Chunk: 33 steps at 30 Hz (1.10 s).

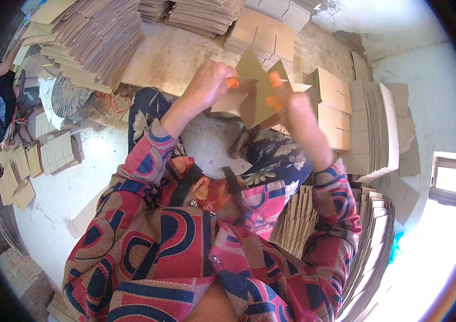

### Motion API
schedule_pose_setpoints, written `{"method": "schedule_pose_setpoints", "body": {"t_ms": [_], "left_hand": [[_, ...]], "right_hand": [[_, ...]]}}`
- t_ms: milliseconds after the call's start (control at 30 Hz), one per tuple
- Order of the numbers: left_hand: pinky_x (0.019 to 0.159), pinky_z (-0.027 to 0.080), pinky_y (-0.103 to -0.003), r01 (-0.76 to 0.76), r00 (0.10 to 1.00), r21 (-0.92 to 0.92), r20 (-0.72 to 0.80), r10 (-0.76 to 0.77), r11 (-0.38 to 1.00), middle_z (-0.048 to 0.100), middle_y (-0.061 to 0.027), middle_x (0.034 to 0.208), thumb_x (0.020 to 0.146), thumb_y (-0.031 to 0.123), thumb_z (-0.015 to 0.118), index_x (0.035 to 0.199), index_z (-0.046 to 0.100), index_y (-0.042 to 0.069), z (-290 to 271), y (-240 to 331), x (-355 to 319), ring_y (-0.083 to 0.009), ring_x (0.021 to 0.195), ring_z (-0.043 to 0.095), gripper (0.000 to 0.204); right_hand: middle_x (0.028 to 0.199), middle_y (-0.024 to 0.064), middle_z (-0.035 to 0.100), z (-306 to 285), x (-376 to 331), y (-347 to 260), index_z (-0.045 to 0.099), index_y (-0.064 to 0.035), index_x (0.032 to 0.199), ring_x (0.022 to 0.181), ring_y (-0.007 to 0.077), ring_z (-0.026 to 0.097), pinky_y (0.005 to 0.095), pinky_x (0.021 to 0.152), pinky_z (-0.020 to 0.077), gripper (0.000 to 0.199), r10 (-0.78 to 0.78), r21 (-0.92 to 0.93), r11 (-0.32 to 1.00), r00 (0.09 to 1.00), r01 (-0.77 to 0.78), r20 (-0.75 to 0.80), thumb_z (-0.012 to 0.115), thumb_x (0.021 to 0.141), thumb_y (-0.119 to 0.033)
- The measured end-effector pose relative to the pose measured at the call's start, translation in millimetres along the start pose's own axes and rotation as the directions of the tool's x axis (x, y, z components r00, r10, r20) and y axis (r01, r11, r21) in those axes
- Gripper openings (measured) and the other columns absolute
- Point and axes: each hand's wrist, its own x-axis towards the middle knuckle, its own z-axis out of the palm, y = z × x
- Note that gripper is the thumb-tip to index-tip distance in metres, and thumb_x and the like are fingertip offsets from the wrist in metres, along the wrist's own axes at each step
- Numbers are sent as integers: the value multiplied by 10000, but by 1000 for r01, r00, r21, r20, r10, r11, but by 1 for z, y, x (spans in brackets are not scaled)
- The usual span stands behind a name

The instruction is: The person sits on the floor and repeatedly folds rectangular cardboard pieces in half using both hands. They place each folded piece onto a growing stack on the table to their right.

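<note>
In front of my knees, interlocking brown cardboard strips [257, 96] stand at angles to each other like a box divider. My left hand [212, 85] is closed at the left side, its fingers curled on the cardboard's edge, with an orange fingertip cover showing. My right hand [302, 118], slightly blurred, pinches the right side of the cardboard, also with orange covers on its fingers. The strips' lower edges are partly hidden by my right hand. A slotted cardboard stack [260, 33] lies just beyond them.
A tall fanned pile of cardboard sheets [91, 40] stands at the far left. More slotted stacks [332, 118] stand at the right, beside a row of folded cardboard [370, 231] near my right elbow. Another person's arm [8, 59] shows at the left edge.
</note>
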Motion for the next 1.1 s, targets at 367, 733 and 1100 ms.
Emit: {"method": "schedule_pose_setpoints", "body": {"t_ms": [367, 733, 1100], "left_hand": [[617, 497, -392, 58, 998, 65, 35, -60, 996, 664, -192, 778, 810, 96, 661, 888, 710, 28, 4, 7, -4, -339, 689, 651, 114], [700, 514, -349, -35, 983, 202, -171, 71, 979, 686, -128, 991, 757, 127, 734, 1050, 648, 42, -10, 7, -5, -275, 857, 665, 317], [743, 495, -358, -270, 955, 280, 201, 219, 921, 640, -114, 1025, 737, 53, 689, 1207, 601, 91, -13, -10, 5, -272, 887, 603, 480]], "right_hand": [[1070, 219, 621, -16, 12, 5, 414, 92, 1327, 1089, 355, 585, 534, 984, 395, 751, 156, -391, 895, 972, -215, -178, 652, 844, -431], [844, 250, 631, -1, 5, 25, 576, -5, 1185, 815, 400, 625, 443, 666, 502, 428, 112, 29, 994, 977, -109, -182, 707, 783, -74], [763, 227, 630, 13, 9, 8, 595, -38, 1086, 758, 419, 626, 462, 669, 502, 356, 234, 22, 972, 972, -234, -15, 721, 791, -193]]}}
